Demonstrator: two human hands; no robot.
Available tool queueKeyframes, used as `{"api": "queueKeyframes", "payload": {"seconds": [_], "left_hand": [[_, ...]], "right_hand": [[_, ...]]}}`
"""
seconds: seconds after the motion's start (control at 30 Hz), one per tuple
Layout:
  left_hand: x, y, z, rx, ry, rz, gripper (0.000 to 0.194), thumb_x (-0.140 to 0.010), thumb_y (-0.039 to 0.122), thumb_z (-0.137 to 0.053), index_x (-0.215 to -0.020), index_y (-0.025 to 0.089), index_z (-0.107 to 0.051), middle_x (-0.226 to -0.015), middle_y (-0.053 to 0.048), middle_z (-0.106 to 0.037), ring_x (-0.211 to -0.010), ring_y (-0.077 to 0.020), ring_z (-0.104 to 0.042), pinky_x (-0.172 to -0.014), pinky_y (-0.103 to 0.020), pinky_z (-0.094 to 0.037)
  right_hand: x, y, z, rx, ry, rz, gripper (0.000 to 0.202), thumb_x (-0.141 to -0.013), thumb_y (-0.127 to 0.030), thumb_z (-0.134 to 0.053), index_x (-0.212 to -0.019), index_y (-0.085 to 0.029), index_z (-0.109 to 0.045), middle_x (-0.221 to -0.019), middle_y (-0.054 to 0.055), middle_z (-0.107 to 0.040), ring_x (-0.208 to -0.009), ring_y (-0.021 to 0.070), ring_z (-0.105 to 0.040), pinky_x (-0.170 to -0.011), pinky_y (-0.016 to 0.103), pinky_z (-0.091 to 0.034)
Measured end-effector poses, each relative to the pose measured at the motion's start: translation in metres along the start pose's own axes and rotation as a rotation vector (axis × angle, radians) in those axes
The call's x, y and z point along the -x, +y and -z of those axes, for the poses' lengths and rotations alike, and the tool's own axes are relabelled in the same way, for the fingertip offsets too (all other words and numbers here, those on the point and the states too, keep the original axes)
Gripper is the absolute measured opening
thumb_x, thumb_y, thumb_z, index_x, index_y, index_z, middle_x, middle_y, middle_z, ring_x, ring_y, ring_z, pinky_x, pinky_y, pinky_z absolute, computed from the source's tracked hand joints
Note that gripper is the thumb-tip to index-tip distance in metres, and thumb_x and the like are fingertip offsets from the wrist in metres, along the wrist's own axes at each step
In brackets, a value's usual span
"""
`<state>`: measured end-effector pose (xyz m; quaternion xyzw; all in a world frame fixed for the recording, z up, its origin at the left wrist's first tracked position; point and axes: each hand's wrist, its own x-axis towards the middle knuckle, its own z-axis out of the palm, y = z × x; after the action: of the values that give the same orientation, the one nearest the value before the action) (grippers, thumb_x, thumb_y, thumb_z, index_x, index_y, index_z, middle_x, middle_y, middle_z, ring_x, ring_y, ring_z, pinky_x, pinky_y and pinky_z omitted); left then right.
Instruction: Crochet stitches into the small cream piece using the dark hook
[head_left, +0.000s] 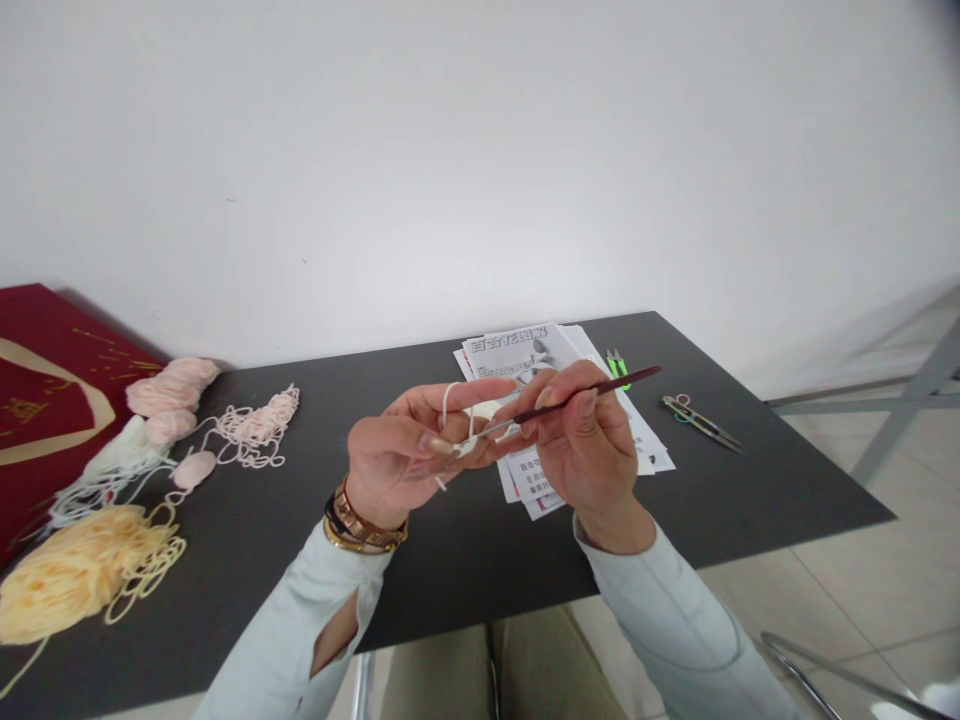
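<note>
Above the middle of the dark table, both my hands are close together. In my right hand (581, 440) is a crochet hook (589, 396) with a dark red-brown handle, held like a pen, its metal tip pointing left. My left hand (409, 440) pinches a small piece of white yarn work (466, 446) between thumb and fingers, and a strand of white yarn (445, 405) loops over its raised index finger. The hook's tip meets the white yarn at the pinch. Whether it passes through a loop is too small to tell.
Printed sheets (652, 450) lie beneath my hands. Right of them are green-handled scissors (619, 370) and thread snips (701, 424). At left are yellow yarn (75, 570), pink yarn (259, 428), pale yarn (124, 455) and a red bag (45, 350). A white wall (450, 180) stands behind the table (765, 480).
</note>
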<state>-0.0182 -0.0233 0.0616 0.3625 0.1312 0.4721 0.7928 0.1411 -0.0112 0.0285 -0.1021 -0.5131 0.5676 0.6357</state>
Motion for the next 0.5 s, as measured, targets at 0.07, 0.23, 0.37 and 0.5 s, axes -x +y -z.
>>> {"api": "queueKeyframes", "payload": {"seconds": [0.07,0.23,0.37,0.5], "left_hand": [[-0.0001,0.0001,-0.0002,-0.006,0.004,-0.004,0.052,-0.058,0.014,-0.060,-0.107,0.008,-0.076,-0.037,0.006,-0.025,-0.044,-0.0099,-0.032,-0.088,-0.035,-0.053],[0.0002,0.0009,0.0029,-0.012,0.033,-0.042,0.051,-0.061,0.012,-0.058,-0.108,0.008,-0.076,-0.037,0.005,-0.026,-0.047,-0.0096,-0.028,-0.078,-0.026,-0.053],[-0.0001,0.0001,0.0065,-0.015,0.039,-0.068,0.051,-0.063,0.012,-0.058,-0.110,0.010,-0.075,-0.039,0.005,-0.029,-0.049,-0.0100,-0.031,-0.072,-0.025,-0.051],[-0.0005,-0.0021,0.0060,-0.013,0.051,-0.129,0.051,-0.065,0.013,-0.058,-0.114,0.011,-0.074,-0.039,0.004,-0.029,-0.053,-0.0115,-0.035,-0.067,-0.023,-0.048]], "right_hand": [[0.0013,-0.0016,0.0002,0.050,-0.004,0.045,0.018,-0.097,-0.041,-0.050,-0.095,-0.027,-0.061,-0.086,0.001,-0.061,-0.078,0.0166,-0.070,-0.055,0.031,-0.065],[0.0042,-0.0044,0.0001,0.164,-0.027,0.214,0.018,-0.098,-0.033,-0.048,-0.098,-0.024,-0.065,-0.089,0.004,-0.063,-0.083,0.0201,-0.071,-0.059,0.035,-0.065],[0.0053,-0.0034,-0.0005,0.261,-0.018,0.334,0.018,-0.097,-0.028,-0.050,-0.099,-0.022,-0.067,-0.085,0.005,-0.065,-0.086,0.0221,-0.071,-0.068,0.040,-0.065],[0.0071,-0.0011,-0.0024,0.379,-0.016,0.421,0.018,-0.097,-0.028,-0.050,-0.102,-0.024,-0.068,-0.086,0.005,-0.070,-0.088,0.0221,-0.071,-0.073,0.041,-0.063]]}}
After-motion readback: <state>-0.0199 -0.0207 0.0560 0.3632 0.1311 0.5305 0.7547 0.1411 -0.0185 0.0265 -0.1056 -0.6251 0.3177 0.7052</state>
